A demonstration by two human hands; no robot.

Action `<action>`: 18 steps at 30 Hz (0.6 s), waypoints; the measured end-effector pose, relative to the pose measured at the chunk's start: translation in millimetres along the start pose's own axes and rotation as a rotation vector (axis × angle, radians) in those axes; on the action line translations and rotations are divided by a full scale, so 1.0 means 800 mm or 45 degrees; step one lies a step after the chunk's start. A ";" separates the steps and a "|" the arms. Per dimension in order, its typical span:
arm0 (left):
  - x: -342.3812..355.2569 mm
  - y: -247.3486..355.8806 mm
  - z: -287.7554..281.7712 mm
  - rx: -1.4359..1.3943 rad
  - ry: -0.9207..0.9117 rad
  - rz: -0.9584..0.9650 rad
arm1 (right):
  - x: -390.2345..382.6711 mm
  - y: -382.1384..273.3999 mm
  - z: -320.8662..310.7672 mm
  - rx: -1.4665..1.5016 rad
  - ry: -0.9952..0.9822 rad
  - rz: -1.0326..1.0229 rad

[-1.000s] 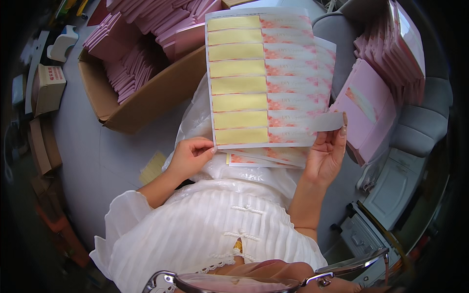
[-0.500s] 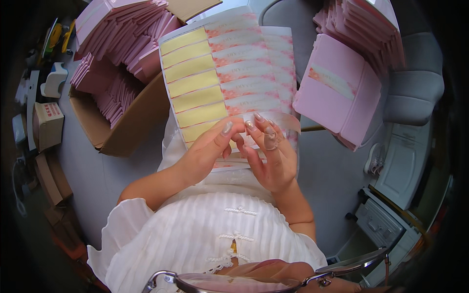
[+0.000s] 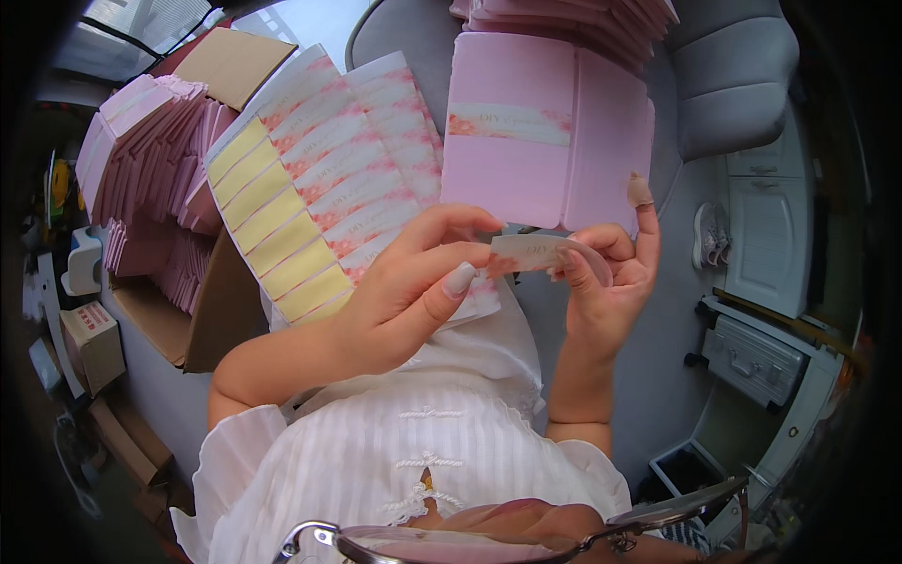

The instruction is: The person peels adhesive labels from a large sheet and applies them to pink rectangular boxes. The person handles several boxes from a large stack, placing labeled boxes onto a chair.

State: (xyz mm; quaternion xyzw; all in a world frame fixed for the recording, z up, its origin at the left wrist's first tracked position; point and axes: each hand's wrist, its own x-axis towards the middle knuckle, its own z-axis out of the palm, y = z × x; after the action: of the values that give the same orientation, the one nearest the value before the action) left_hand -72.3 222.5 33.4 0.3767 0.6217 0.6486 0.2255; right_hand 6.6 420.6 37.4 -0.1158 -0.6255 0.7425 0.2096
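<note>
A peeled label strip [image 3: 523, 252], pale with pink-orange floral ends, is stretched between my hands. My right hand [image 3: 611, 282] pinches its curled right end between thumb and fingers, with a taped finger raised. At the label's left end are the closed fingers of my left hand [image 3: 404, 287], gripping the edge. Just beyond the hands lies a flat pink box [image 3: 512, 70] bearing a similar label across its left part. Label sheets [image 3: 352, 169] rest over my lap, their left column bare yellow backing [image 3: 272, 211] where labels are gone.
On the left, a cardboard box [image 3: 211, 315] is heaped with pink folded boxes [image 3: 141, 150]. More pink boxes [image 3: 573, 23] are stacked behind the labelled one. A grey padded seat [image 3: 733, 75] stands far right, near white cabinets [image 3: 766, 240], shoes [image 3: 711, 235] and a silver case [image 3: 752, 362].
The view has turned, so the sheets and boxes appear further left. My hands have drawn apart and moved right, away from the sheets towards the pink box, with the label spread between them.
</note>
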 end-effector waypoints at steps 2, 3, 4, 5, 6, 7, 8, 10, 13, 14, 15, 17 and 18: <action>0.018 0.007 0.006 0.302 -0.008 -0.017 | 0.005 -0.009 -0.012 -0.058 0.086 -0.060; 0.026 0.012 0.008 0.460 -0.007 -0.031 | 0.013 -0.011 -0.017 -0.079 0.143 -0.089; 0.035 0.014 0.009 0.595 0.001 -0.025 | 0.022 -0.012 -0.023 -0.101 0.199 -0.118; 0.045 0.014 0.009 0.730 0.009 -0.019 | 0.033 -0.012 -0.031 -0.144 0.242 -0.148; 0.056 0.012 0.010 0.868 0.013 -0.006 | 0.047 -0.011 -0.042 -0.186 0.291 -0.183; 0.065 0.008 0.013 0.999 -0.023 0.038 | 0.058 -0.010 -0.049 -0.227 0.335 -0.220; 0.074 0.002 0.016 1.131 -0.058 0.083 | 0.069 -0.008 -0.052 -0.249 0.349 -0.208; 0.087 -0.008 0.025 1.300 -0.101 0.123 | 0.086 -0.006 -0.056 -0.302 0.374 -0.177; 0.096 -0.019 0.034 1.407 -0.117 0.117 | 0.101 0.005 -0.060 -0.322 0.333 -0.211; 0.097 -0.023 0.035 1.424 -0.122 0.121 | 0.104 0.007 -0.062 -0.360 0.320 -0.208; 0.098 -0.026 0.035 1.440 -0.131 0.123 | 0.106 0.010 -0.063 -0.398 0.311 -0.202; 0.098 -0.029 0.035 1.411 -0.108 0.136 | 0.110 0.015 -0.063 -0.409 0.283 -0.190; 0.098 -0.030 0.035 1.394 -0.097 0.144 | 0.111 0.018 -0.062 -0.385 0.265 -0.182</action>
State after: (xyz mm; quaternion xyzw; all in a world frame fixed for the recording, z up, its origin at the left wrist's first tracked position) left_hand -103.3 302.9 24.5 0.4950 0.8384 0.2275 -0.0161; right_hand -53.1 503.3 22.3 -0.1776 -0.7114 0.6075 0.3056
